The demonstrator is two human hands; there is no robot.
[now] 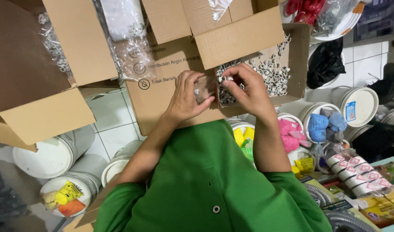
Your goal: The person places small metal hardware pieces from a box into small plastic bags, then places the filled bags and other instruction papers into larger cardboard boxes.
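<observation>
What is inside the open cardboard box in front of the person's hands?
The open cardboard box holds many small white clips, loose in a heap. The box flap and the right hand cover part of the heap, and the bottom beneath it is hidden.

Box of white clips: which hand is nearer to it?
Right. The right hand is over the near edge of the box of white clips, fingers pinching a white clip. The left hand is just outside the box, holding a small clear bag.

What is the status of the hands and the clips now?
Left hand holds small clear bag. Right hand pinches white clip at bag mouth. Cardboard box of clips just beyond; nothing in the way.
</observation>
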